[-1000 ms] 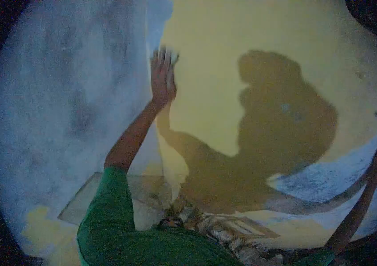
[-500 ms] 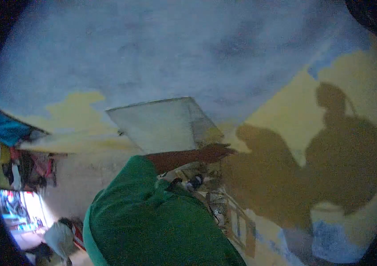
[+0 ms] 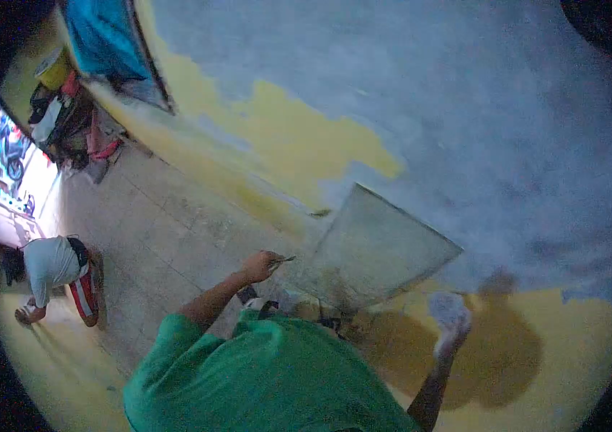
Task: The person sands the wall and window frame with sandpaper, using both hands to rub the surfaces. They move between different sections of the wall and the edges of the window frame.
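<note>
My left hand [image 3: 259, 266] is closed on a small thin dark object [image 3: 286, 258], held over the tiled floor, left of a pale square panel [image 3: 392, 248]. My right hand [image 3: 453, 327] is raised at the lower right, its fingers round a whitish-blue lump [image 3: 447, 306] whose nature is blurred. Its skin looks smeared with something pale. The panel stands tilted in view between my two hands, against a wall [image 3: 479, 129] patched in blue-grey and yellow.
A person [image 3: 54, 266] in a light top bends down at the left. Beyond are a bright doorway [image 3: 14, 169], a heap of clothes [image 3: 68, 126], a yellow bucket [image 3: 51, 68] and a teal cloth [image 3: 108, 43]. Tiled floor [image 3: 154, 216] runs between. My shadow falls on yellow wall.
The view has turned and shifted left. My left arm, earlier stretched across the panel's lower edge, is now left of it. My right hand has come into view with the pale lump.
</note>
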`<state>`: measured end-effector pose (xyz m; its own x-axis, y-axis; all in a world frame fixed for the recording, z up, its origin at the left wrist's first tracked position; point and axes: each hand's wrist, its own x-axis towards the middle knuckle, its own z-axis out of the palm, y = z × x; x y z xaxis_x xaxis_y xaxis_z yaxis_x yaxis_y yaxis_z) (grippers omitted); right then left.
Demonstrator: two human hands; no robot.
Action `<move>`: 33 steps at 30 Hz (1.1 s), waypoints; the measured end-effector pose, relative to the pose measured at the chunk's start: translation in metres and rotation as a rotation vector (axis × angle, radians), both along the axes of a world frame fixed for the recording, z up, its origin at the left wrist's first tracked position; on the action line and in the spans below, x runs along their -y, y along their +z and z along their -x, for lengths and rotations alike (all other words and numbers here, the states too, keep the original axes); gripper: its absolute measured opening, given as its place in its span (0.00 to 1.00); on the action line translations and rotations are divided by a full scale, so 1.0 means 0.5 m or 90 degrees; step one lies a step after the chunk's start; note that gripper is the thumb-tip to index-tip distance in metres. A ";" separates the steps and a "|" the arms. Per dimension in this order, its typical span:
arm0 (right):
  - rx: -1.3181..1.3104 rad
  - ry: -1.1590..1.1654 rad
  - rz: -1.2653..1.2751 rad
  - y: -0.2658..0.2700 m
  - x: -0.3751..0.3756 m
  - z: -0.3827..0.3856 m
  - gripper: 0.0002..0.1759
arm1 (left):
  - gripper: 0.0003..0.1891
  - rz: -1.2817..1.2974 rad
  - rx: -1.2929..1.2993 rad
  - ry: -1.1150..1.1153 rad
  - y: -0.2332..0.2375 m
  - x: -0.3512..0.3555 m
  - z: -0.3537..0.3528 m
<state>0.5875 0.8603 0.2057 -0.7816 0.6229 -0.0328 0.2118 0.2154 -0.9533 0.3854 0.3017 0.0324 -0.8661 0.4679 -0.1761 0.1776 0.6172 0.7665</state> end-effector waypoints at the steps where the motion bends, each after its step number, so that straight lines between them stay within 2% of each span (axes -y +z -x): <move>1: -0.077 -0.076 0.238 0.060 0.205 0.114 0.29 | 0.14 -0.001 -0.001 0.010 0.006 0.079 0.006; 2: -0.076 -0.065 0.235 0.065 0.269 0.180 0.29 | 0.13 -0.024 -0.043 0.103 0.004 0.147 -0.003; 4: -0.055 0.146 0.263 0.049 0.385 0.273 0.29 | 0.11 -0.065 -0.058 0.291 -0.029 0.269 -0.033; 6: 0.021 0.099 0.334 0.062 0.474 0.392 0.27 | 0.11 -0.008 -0.015 0.343 0.006 0.382 -0.065; 8: -0.062 0.244 0.369 0.074 0.581 0.486 0.30 | 0.10 0.052 0.021 0.384 0.024 0.474 -0.081; 9: -0.058 0.249 0.371 0.082 0.641 0.527 0.30 | 0.10 0.027 0.046 0.404 0.020 0.514 -0.091; 11: 0.009 0.202 0.394 0.083 0.761 0.573 0.23 | 0.10 0.002 0.070 0.428 -0.010 0.580 -0.113; 13: 0.051 0.251 0.405 0.052 0.826 0.614 0.22 | 0.10 -0.091 -0.051 0.490 -0.020 0.624 -0.109; 15: 0.095 0.301 0.415 0.022 0.873 0.657 0.20 | 0.10 -0.075 -0.022 0.499 -0.010 0.660 -0.095; 17: 0.135 0.278 0.372 -0.001 0.920 0.704 0.17 | 0.10 -0.054 0.005 0.501 0.012 0.700 -0.056; 19: 0.115 0.311 0.376 -0.012 0.971 0.749 0.19 | 0.11 -0.055 -0.072 0.465 0.032 0.740 -0.005; 21: 0.097 0.343 0.383 -0.033 1.040 0.808 0.20 | 0.12 0.000 -0.097 0.492 0.034 0.781 0.053; 23: 0.163 0.358 0.321 -0.039 1.125 0.874 0.33 | 0.13 0.052 -0.120 0.521 0.030 0.815 0.124; 25: 0.163 0.379 0.318 -0.021 1.213 0.906 0.35 | 0.14 -0.087 -0.102 0.485 0.063 0.859 0.200; 28: 0.164 0.430 0.335 -0.048 1.323 0.962 0.36 | 0.13 -0.022 -0.193 0.475 0.010 0.910 0.279; 29: 0.174 0.458 0.349 -0.074 1.355 0.986 0.35 | 0.13 -0.012 -0.207 0.465 0.057 0.920 0.333; 30: 0.151 0.457 0.476 -0.103 1.387 1.004 0.33 | 0.13 -0.032 -0.121 0.423 0.137 0.913 0.372; 31: 0.146 0.448 0.486 -0.134 1.423 1.015 0.33 | 0.13 -0.052 -0.027 0.380 0.191 0.914 0.402; 33: 0.127 0.461 0.348 -0.178 1.480 1.030 0.30 | 0.14 -0.101 -0.034 0.340 0.210 0.929 0.451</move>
<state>0.0725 0.1200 0.1167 -0.9225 -0.1558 -0.3533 0.3715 -0.1089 -0.9220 0.1601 -0.1626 0.1374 -0.9958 -0.0215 -0.0891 -0.0876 0.5098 0.8558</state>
